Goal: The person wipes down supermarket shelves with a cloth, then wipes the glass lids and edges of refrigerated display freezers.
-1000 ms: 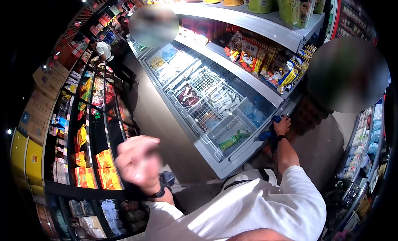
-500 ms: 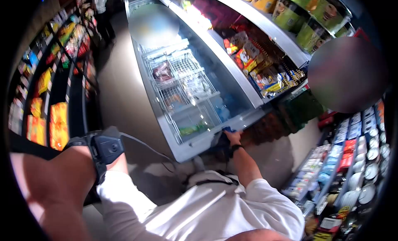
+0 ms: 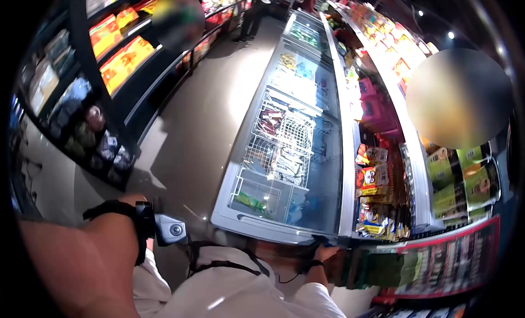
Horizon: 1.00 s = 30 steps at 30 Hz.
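My right hand [image 3: 326, 253], with a dark band round the wrist, is at the near right corner of a glass-topped chest freezer [image 3: 257, 226]. Its fingers are closed round a small dark blue thing [image 3: 322, 241], too unclear to name, close against the freezer's rim. Inside the freezer, wire baskets [image 3: 298, 133] hold packets, and a green pack [image 3: 251, 203] lies at the near end. On the left, my left forearm [image 3: 82, 258] is bent, with a strapped camera [image 3: 170, 229] at the wrist. That hand's fingers are hidden.
Snack packets [image 3: 373, 177] fill the shelf right of the freezer, with green tubs [image 3: 473, 181] beyond. A red-edged rack [image 3: 459, 252] stands at lower right. Left of the floor aisle [image 3: 191, 116] are black shelves with orange packs [image 3: 127, 64]. A person [image 3: 252, 17] stands far down the aisle.
My view has swung right, so the freezer now points more straight ahead and the left shelves' near end shows. The right hand stays by the freezer corner with the dark blue thing.
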Tool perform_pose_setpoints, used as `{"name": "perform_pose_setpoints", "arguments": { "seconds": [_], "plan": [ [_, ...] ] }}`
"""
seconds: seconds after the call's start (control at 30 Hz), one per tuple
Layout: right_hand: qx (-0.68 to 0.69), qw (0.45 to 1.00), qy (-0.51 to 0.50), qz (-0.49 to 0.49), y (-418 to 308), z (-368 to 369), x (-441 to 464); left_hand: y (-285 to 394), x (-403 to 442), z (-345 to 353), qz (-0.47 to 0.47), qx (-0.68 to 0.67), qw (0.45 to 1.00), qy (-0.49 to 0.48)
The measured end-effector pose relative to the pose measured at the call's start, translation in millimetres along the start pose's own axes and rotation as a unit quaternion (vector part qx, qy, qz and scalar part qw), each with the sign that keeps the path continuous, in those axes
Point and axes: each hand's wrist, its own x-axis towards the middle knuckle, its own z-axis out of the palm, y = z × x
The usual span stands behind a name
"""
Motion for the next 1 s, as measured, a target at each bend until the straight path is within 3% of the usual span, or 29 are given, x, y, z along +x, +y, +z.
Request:
{"name": "perform_pose_setpoints", "arguments": {
  "seconds": [0.03,0.1,0.17,0.2,0.23,0.27,0.3,0.33,0.4,0.43,0.47,0.5,0.57,0.63,0.67,0.7,0.77,0.8,0.83,0.87,0.9,0.93,0.97,1.0],
  "plan": [
    [0.006,1.000,-0.006,-0.012,16,-5,4,5,2,4,0.003,0.011,1.000,-0.003],
    [0.029,0.988,-0.005,-0.153,21,-6,22,19,3,12,0.008,0.036,0.999,-0.013],
    [-0.140,0.986,0.006,0.093,49,13,33,35,6,16,0.006,0.060,0.998,-0.018],
    [-0.064,0.997,-0.040,0.013,62,14,41,44,9,22,0.003,0.071,0.997,-0.020],
    [-0.099,0.988,-0.070,0.094,20,-6,32,50,12,24,-0.001,0.080,0.997,-0.020],
    [-0.140,0.977,-0.103,0.121,62,13,48,57,14,27,-0.003,0.089,0.996,-0.024],
    [-0.124,0.977,-0.110,0.133,58,14,42,62,17,28,-0.004,0.097,0.995,-0.024],
    [-0.103,0.990,-0.094,-0.003,82,23,39,65,18,30,-0.005,0.103,0.994,-0.026],
    [-0.150,0.944,-0.253,0.148,-8,-4,12,69,22,31,-0.002,0.111,0.993,-0.027],
    [-0.143,0.957,-0.251,0.012,63,50,14,68,22,31,-0.010,0.117,0.993,-0.022],
    [-0.154,0.959,-0.239,0.019,39,44,-3,67,23,30,-0.009,0.119,0.993,-0.021],
    [-0.105,0.964,-0.243,-0.007,61,61,-5,67,23,30,-0.010,0.128,0.992,-0.019],
    [-0.153,0.935,-0.286,0.145,40,56,-3,64,22,27,-0.012,0.136,0.990,-0.022],
    [-0.068,0.934,-0.223,0.270,24,38,8,61,19,24,-0.026,0.146,0.989,-0.021],
    [0.014,0.916,-0.260,0.305,-15,4,6,57,14,22,-0.041,0.153,0.987,-0.020],
    [0.010,0.917,-0.269,0.295,3,11,17,54,7,20,-0.065,0.160,0.985,-0.020],
    [-0.022,0.956,-0.276,0.098,62,36,55,45,-25,22,-0.176,0.163,0.971,-0.012],
    [-0.080,0.958,-0.274,-0.011,-31,-11,21,41,-51,31,-0.269,0.143,0.953,-0.010],
    [-0.081,0.954,-0.288,-0.027,-25,7,19,34,-86,49,-0.386,0.105,0.917,-0.004],
    [-0.143,0.942,-0.282,-0.113,-15,28,13,30,-124,82,-0.558,0.056,0.827,0.048],
    [-0.203,0.920,-0.270,-0.197,-6,39,6,36,-173,103,-0.605,-0.041,0.795,0.032],
    [-0.197,0.897,-0.309,-0.246,-20,46,-14,49,-232,119,-0.650,-0.073,0.750,-0.097],
    [-0.178,0.873,-0.292,-0.349,-46,50,-44,68,-238,130,-0.715,-0.103,0.658,-0.213],
    [-0.116,0.830,-0.351,-0.418,-70,59,-65,91,-280,148,-0.649,-0.128,0.707,-0.251]
  ]
}}
